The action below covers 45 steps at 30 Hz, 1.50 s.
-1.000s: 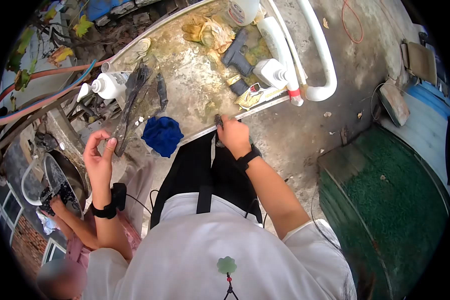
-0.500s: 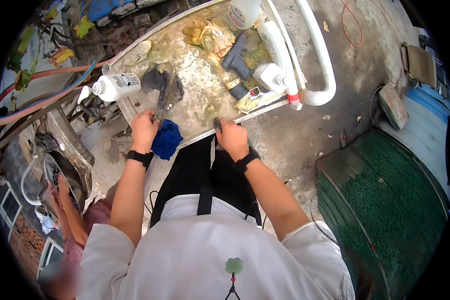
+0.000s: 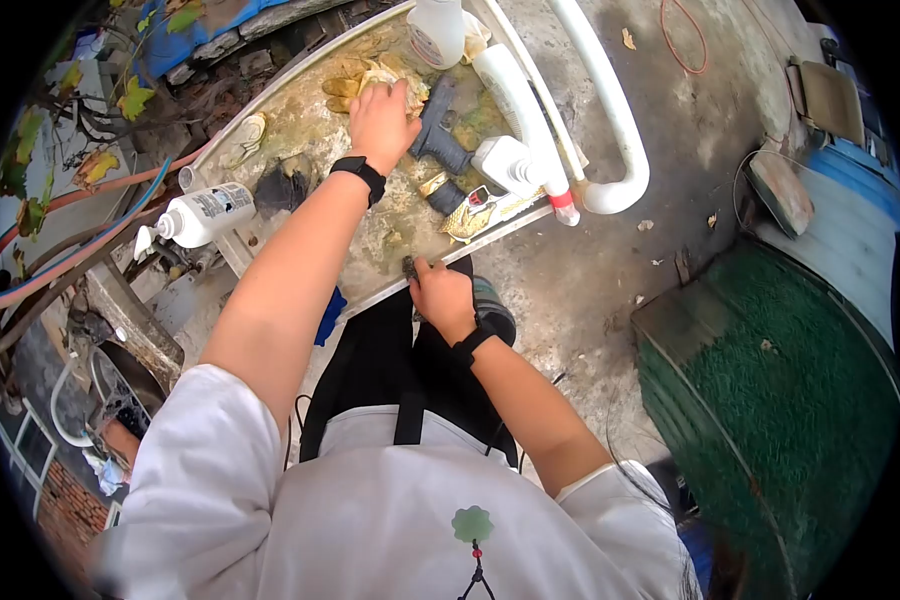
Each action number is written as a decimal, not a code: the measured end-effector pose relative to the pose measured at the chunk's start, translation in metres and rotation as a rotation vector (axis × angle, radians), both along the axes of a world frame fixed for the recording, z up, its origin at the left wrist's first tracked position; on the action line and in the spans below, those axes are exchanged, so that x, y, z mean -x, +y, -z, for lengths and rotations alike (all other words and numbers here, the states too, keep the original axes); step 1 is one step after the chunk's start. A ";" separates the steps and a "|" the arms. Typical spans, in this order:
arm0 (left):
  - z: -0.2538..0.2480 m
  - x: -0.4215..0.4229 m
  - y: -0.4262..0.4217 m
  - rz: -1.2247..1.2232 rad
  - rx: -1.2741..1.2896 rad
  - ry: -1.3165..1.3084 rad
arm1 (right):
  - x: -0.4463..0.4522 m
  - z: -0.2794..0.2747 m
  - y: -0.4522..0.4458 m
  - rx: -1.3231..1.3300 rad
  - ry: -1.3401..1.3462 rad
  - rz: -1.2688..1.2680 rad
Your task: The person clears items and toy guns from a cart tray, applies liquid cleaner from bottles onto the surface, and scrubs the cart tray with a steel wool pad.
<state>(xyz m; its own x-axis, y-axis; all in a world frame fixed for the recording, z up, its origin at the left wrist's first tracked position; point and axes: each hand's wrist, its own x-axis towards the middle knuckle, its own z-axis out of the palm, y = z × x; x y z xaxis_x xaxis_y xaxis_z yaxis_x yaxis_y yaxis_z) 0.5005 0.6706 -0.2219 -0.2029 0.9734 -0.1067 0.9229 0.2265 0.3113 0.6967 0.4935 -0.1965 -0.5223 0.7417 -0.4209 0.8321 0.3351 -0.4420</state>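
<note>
yellow gloves (image 3: 341, 88) near the far edge of the table (image 3: 365, 265) look light, limp and perhaps slippery; a bunched fold should hold best. the left hand (image 3: 382, 125) partly covers them, its grip unclear, while the right hand (image 3: 445, 300) pinches a small dark object (image 3: 409, 267) at the near edge.

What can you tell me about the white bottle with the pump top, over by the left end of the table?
The bottle looks like smooth plastic, with a rounded white body, a short neck and a white pump head. Dark print covers part of one side, too small to read. It seems to lie on its side at the edge of the table, its head pointing outward. A dark crumpled thing is close to its base. Neither hand touches it. Whether anything is inside can't be seen.
</note>
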 end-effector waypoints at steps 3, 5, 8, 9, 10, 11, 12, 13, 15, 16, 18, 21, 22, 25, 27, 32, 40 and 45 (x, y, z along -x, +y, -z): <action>0.000 -0.004 0.008 0.091 0.056 0.118 | -0.001 0.000 0.000 0.019 0.019 0.019; 0.000 -0.002 0.013 0.125 0.092 0.169 | -0.004 0.000 0.001 0.020 0.062 0.029; 0.002 -0.001 0.016 0.175 0.132 0.218 | -0.006 0.002 -0.001 0.034 0.074 0.031; 0.002 -0.001 0.019 0.184 0.152 0.225 | -0.006 0.003 0.001 0.033 0.079 0.030; 0.002 0.000 0.019 0.175 0.126 0.227 | -0.006 0.004 0.002 0.030 0.079 0.025; 0.002 -0.001 0.017 0.166 0.101 0.227 | -0.007 0.004 0.002 0.029 0.077 0.019; 0.004 0.000 0.014 0.156 0.078 0.226 | -0.007 0.003 0.001 0.029 0.075 0.013; 0.005 0.000 0.012 0.158 0.051 0.211 | -0.007 0.003 0.002 0.026 0.077 0.017; 0.009 0.004 0.005 0.164 0.006 0.181 | -0.007 0.002 0.003 0.026 0.084 0.025; 0.012 0.007 0.003 0.174 -0.030 0.182 | -0.006 0.000 0.003 0.022 0.096 0.031; 0.023 0.017 -0.001 0.212 -0.087 0.167 | -0.006 0.000 0.001 0.030 0.107 0.063; 0.019 0.034 0.002 0.247 -0.064 0.128 | -0.007 0.004 -0.005 -0.030 0.117 0.076; 0.019 0.032 0.004 0.288 -0.081 0.112 | -0.005 0.009 -0.009 -0.050 0.125 0.111; 0.019 0.023 -0.003 0.344 -0.108 0.070 | -0.005 0.010 -0.014 -0.070 0.147 0.130; 0.021 0.016 0.000 0.295 -0.127 0.056 | -0.004 0.011 -0.016 -0.064 0.128 0.142; 0.023 0.021 0.008 0.277 0.029 -0.053 | -0.005 0.012 -0.015 0.025 0.071 0.108; 0.003 0.036 0.007 0.169 0.007 -0.230 | -0.005 0.008 -0.013 -0.040 0.095 0.093; -0.041 0.051 -0.016 -0.159 -0.306 -0.331 | -0.004 0.006 -0.012 -0.017 0.078 0.082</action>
